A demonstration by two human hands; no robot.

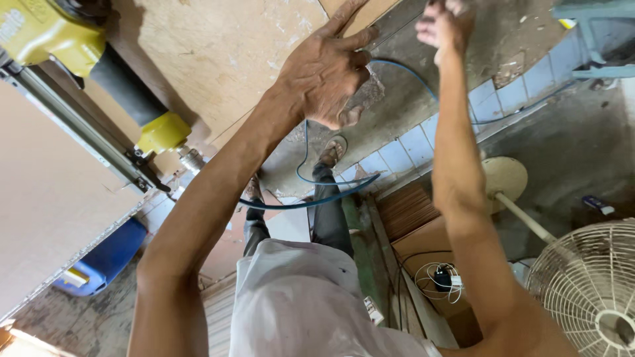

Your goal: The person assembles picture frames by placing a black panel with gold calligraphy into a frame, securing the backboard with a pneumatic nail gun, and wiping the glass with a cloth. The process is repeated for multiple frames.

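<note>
The left hand [329,74] is pressing flat against a plywood sheet [218,53], fingers spread over its edge. The right hand [444,25] is reaching up beside it with fingers curled — whether it is pinching anything, I cannot tell, as it is blurred. A blue air hose [311,198] is looping down between the arms, running behind the left hand. A yellow nail gun [79,53] is resting at upper left, near the sheet. Below — a white pedestal fan [589,284] and a blue container [102,261] are standing on the floor.
</note>
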